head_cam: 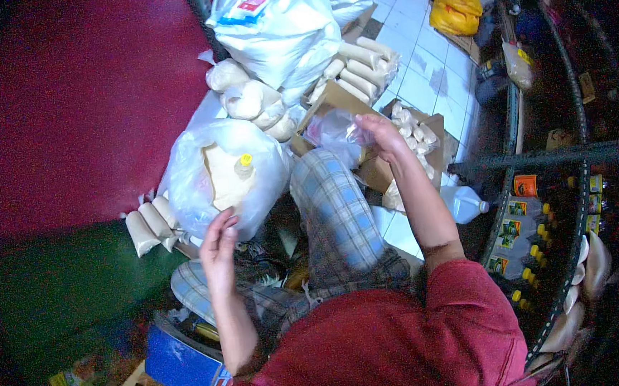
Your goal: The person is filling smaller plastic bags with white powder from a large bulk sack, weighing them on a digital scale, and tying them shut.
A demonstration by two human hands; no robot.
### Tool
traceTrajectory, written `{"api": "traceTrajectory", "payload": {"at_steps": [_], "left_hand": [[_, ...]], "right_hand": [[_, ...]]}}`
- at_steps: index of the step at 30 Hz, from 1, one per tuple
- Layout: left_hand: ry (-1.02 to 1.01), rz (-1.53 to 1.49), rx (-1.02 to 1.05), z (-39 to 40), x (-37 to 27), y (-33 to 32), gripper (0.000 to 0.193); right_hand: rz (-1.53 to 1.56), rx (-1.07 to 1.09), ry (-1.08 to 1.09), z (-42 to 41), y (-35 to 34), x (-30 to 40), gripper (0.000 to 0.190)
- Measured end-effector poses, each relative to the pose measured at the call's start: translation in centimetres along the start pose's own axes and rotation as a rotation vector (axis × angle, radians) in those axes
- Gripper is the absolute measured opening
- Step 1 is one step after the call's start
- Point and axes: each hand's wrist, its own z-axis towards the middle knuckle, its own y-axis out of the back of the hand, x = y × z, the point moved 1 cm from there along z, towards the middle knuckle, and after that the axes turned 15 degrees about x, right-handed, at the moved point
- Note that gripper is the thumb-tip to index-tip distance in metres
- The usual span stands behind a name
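A large translucent plastic bag (184, 175) stands before me, filled with pale granular or powdery stuff (225, 185). In that stuff sits a small clear container with a yellow cap (246, 160). Just below the bag's near rim is my left hand (219, 237), fingers slightly curled and apart, holding nothing visible. On the right, my right hand (378, 131) grips a clear thin plastic bag (337, 129) above an open cardboard box (343, 99). Filled knotted bags (252, 100) rest beyond the large bag, and filled tube-shaped bags (142, 231) lie at its left.
A big white sack (282, 33) stands at the far side beside stacked filled tubes (363, 71). Another cardboard box (437, 130) holds small filled bags. A plastic jug (463, 203) lies near shelving with bottles (511, 232). A blue box (181, 360) is at lower left.
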Motion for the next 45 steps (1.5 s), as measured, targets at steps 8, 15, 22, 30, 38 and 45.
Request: {"api": "traceTrajectory", "payload": {"at_steps": [8, 15, 22, 30, 38, 45], "left_hand": [[-0.183, -0.010, 0.422, -1.1, -0.6, -6.8, 0.048], [-0.114, -0.977, 0.422, 0.4, -0.5, -6.0, 0.071], [-0.362, -0.914, -0.015, 1.1, -2.8, 1.0, 0.046], [-0.300, -0.543, -0.040, 0.4, -3.8, 5.3, 0.027], [-0.482, -0.070, 0.305, -0.7, -4.0, 0.8, 0.056], [-0.256, 0.504, 0.596, -1.6, -3.3, -1.8, 0.023]], "right_hand": [[0.508, 0.497, 0.117, -5.4, -11.9, 5.1, 0.021], [0.449, 0.777, 0.019, -10.3, -17.5, 3.8, 0.022], [0.334, 0.794, -0.167, -12.7, -16.7, -1.5, 0.014], [0.240, 0.723, -0.104, -11.9, -15.0, -1.5, 0.013], [0.066, 0.644, -0.017, -11.7, -17.6, 2.4, 0.013], [-0.807, 0.790, 0.186, -12.7, -18.2, 8.9, 0.027]]}}
